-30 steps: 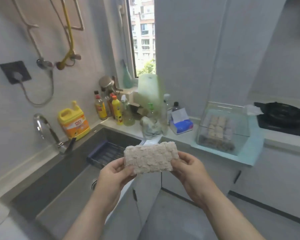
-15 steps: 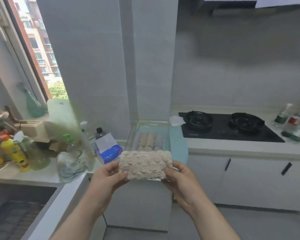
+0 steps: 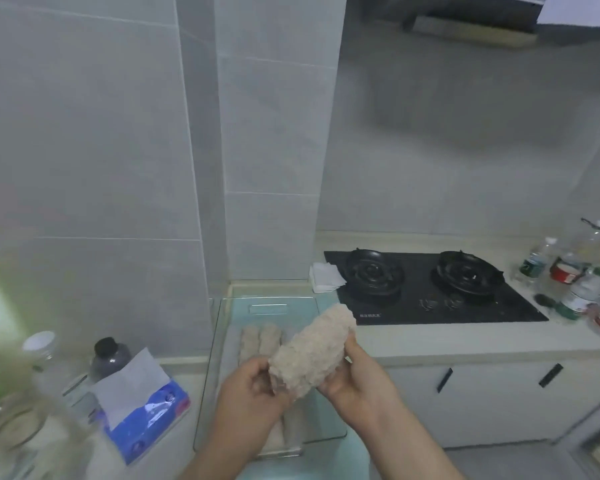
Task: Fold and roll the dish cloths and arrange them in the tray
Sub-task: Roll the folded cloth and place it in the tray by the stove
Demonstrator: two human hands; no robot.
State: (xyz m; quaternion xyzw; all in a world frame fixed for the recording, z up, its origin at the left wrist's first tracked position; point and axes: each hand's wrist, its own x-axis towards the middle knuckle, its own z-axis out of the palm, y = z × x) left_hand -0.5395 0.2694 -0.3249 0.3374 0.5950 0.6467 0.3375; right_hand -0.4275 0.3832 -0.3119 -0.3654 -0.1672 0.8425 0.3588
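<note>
Several rolled cloths (image 3: 261, 338) lie in the tray (image 3: 217, 358); we see the left hand (image 3: 253, 389) and right hand (image 3: 359, 379), fingers pinching one more dish cloth (image 3: 312, 355), half rolled, not yet placed.

Gripping a fluffy beige dish cloth (image 3: 312, 355) with left hand (image 3: 253, 389) and right hand (image 3: 357, 379), holding it tilted over a clear tray (image 3: 219, 358) containing rolled cloths (image 3: 260, 337), near a black gas hob (image 3: 430, 289).
</note>
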